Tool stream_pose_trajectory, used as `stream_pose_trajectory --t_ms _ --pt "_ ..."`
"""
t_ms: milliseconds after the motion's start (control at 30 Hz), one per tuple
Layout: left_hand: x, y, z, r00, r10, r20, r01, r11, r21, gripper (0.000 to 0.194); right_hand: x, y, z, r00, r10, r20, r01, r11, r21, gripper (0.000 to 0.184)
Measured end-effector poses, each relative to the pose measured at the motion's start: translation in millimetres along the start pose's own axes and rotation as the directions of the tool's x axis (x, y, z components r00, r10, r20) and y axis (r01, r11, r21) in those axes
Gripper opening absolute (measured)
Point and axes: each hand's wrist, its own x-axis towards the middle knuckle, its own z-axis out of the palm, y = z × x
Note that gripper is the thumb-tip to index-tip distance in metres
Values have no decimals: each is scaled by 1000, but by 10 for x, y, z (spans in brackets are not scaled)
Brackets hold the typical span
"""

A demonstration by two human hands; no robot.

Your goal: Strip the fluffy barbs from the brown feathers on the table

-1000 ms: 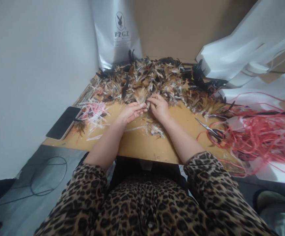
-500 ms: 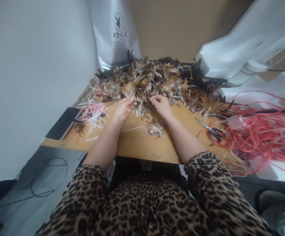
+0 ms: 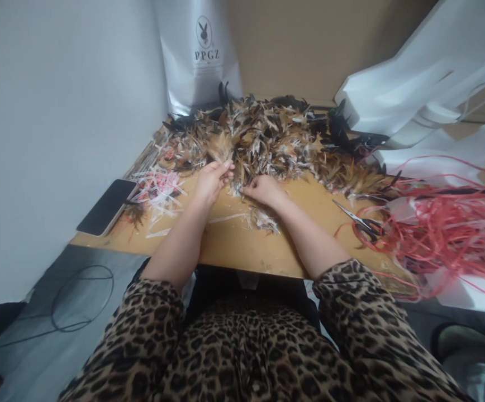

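Note:
A heap of brown, black and white feathers point(image 3: 276, 131) covers the back of the tan tabletop point(image 3: 242, 251). My left hand point(image 3: 214, 180) is closed at the heap's front edge, its thumb and fingers pinching a tuft of light brown feathers point(image 3: 220, 146) that fans upward. To the right, my right hand point(image 3: 264, 188) has its fingertips pinched together at the whitish lower ends of some feathers point(image 3: 238, 181); what lies between them is too small to make out. A small clump of pale feathers point(image 3: 265, 219) rests nearer the table's front edge.
Scissors point(image 3: 357, 218) lie at right beside a tangle of red plastic strings point(image 3: 447, 234). At left are a phone point(image 3: 107, 206) and white and pink strips point(image 3: 158, 190). A silvery bag point(image 3: 204, 72) stands behind; white bags point(image 3: 393, 84) stand at back right.
My right hand has moved down and left, closer to my left hand. My left hand keeps its pinch on the tuft, nearly in place. The view has shifted slightly.

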Motion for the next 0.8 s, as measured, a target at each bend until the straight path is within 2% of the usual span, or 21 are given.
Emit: stream_pose_trajectory --t_ms 67,133,233,300,367,433,467,533,633,800 --pt "-13 -13 6 999 -19 31 19 1000 19 20 -1 -12 12 1000 -6 2 7 999 -34 23" --pt "-22 -19 9 998 -40 46 39 999 22 20 10 14 -3 1000 -14 22 14 1000 24 14" --pt "-33 -17 16 996 -74 56 74 997 -1 19 43 108 -68 997 18 77 -43 942 332 9" --pt "-40 -19 22 993 -101 63 102 995 -13 16 68 175 -120 995 31 100 -84 799 596 9" --pt "-47 -29 27 986 -141 86 142 990 -9 13 91 220 -157 996 9 92 -79 608 790 13" --pt "-57 -42 33 973 -195 123 196 981 4 11 113 236 -170 999 -10 49 -39 456 889 20" --pt "-63 -49 37 964 -224 144 224 974 14 11 121 231 -168 1000 -7 13 -9 412 911 22" --pt "-80 -61 47 943 -273 188 272 962 33 12 130 202 -148 997 27 -68 53 383 922 24" --pt "-111 -70 68 916 -320 241 317 947 53 11 121 126 -103 985 67 -162 120 414 902 21" --pt "-128 -76 94 906 -331 265 332 942 43 6 84 26 -31 979 39 -202 168 417 893 21"
